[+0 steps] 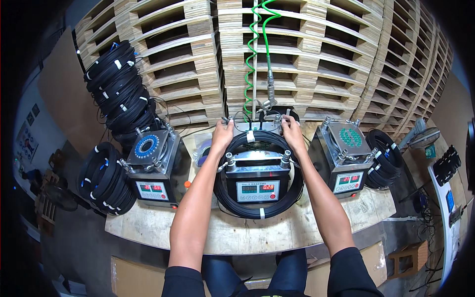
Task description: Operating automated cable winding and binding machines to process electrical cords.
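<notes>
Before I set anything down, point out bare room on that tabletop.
Bare wood on the tabletop shows between its front edge and the coil around the middle machine, and before the left machine and right machine. Crowded: the middle machine's rear, at the left hand and right hand.

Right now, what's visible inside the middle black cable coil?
Inside the coil: a red-lit control panel and two front metal posts of the middle machine. Machine surfaces behind the coil's strands are covered; can't see those.
</notes>
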`<state>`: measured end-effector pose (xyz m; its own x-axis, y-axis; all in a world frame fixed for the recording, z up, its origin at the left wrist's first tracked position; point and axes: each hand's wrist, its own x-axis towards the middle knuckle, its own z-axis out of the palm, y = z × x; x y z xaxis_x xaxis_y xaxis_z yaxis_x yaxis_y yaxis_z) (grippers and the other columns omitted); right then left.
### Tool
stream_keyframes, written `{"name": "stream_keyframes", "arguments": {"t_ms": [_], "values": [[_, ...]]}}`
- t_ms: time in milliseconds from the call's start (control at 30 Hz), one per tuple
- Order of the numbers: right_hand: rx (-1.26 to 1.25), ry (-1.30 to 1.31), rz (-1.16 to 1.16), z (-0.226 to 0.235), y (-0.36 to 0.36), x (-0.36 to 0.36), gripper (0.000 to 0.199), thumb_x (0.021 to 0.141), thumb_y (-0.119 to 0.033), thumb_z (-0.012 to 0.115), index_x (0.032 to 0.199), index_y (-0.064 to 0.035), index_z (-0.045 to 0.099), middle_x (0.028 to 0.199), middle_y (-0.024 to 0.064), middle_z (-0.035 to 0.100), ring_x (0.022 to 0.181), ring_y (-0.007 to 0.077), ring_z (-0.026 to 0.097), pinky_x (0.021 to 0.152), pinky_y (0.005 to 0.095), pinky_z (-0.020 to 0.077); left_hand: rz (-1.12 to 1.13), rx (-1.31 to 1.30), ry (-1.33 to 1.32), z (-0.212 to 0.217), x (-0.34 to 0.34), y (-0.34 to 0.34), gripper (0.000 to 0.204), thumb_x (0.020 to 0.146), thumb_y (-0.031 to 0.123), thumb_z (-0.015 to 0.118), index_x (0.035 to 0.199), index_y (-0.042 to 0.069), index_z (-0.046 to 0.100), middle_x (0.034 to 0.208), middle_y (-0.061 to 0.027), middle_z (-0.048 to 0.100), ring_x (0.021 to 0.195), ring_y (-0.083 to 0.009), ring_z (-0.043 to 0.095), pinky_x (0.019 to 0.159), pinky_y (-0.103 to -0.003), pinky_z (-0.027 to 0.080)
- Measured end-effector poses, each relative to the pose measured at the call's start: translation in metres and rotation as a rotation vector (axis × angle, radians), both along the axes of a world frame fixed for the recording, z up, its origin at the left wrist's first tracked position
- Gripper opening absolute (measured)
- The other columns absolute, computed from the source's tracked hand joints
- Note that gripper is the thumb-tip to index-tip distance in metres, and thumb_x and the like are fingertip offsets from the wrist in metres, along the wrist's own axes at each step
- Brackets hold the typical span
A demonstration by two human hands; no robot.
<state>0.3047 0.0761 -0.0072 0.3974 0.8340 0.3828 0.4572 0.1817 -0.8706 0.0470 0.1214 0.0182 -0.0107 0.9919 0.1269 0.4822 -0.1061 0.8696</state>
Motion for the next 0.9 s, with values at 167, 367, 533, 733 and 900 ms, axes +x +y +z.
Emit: {"name": "stream_keyframes", "arguments": {"t_ms": [167, 367, 533, 733, 900], "values": [[-0.130, -0.107, -0.065, 0.023, -0.018, -0.022, 0.041, 0.100, -0.037, 0.049, 0.120, -0.0029, 0.061, 0.107, 0.0280, 0.067, 0.103, 0.0445, 0.063, 0.091, 0.0468, 0.0480, -0.051, -0.055, -0.043, -0.006, -0.012, 0.005, 0.071, 0.097, 0.053, 0.050, 0.137, -0.006, 0.048, 0.130, -0.0309, 0.057, 0.126, -0.0400, 0.053, 0.104, -0.041, 0.042], [-0.102, -0.215, -0.069, 0.017, -0.013, -0.011, 0.044, 0.101, -0.038, 0.044, 0.115, 0.0003, 0.061, 0.105, 0.0302, 0.065, 0.103, 0.0490, 0.060, 0.089, 0.0504, 0.0473, -0.114, -0.109, -0.047, -0.012, -0.012, 0.020, 0.076, 0.097, 0.061, 0.041, 0.134, -0.004, 0.052, 0.130, -0.0288, 0.058, 0.127, -0.0395, 0.053, 0.104, -0.042, 0.041], [-0.073, -0.074, 0.063, 0.006, -0.004, -0.003, 0.039, 0.100, -0.032, 0.048, 0.118, 0.0005, 0.061, 0.102, 0.0238, 0.069, 0.094, 0.0365, 0.068, 0.083, 0.0432, 0.0507, 0.021, -0.152, 0.040, 0.002, -0.008, 0.003, 0.080, 0.095, 0.064, 0.042, 0.132, -0.006, 0.052, 0.131, -0.0296, 0.057, 0.126, -0.0431, 0.052, 0.105, -0.044, 0.041], [-0.075, 0.058, 0.074, 0.000, 0.002, 0.000, 0.041, 0.100, -0.033, 0.050, 0.119, 0.0018, 0.061, 0.102, 0.0233, 0.070, 0.095, 0.0338, 0.069, 0.085, 0.0399, 0.0504, 0.086, -0.119, -0.031, -0.006, -0.007, 0.010, 0.084, 0.093, 0.065, 0.046, 0.137, -0.007, 0.046, 0.132, -0.0339, 0.053, 0.129, -0.0441, 0.049, 0.108, -0.045, 0.039], [-0.139, 0.020, -0.002, 0.012, -0.009, -0.014, 0.052, 0.102, -0.044, 0.041, 0.118, 0.0014, 0.061, 0.106, 0.0277, 0.066, 0.103, 0.0439, 0.063, 0.089, 0.0467, 0.0475, -0.003, -0.124, -0.051, -0.009, -0.013, 0.009, 0.090, 0.092, 0.068, 0.045, 0.141, -0.008, 0.041, 0.138, -0.0338, 0.048, 0.134, -0.0423, 0.045, 0.110, -0.043, 0.036]]}}
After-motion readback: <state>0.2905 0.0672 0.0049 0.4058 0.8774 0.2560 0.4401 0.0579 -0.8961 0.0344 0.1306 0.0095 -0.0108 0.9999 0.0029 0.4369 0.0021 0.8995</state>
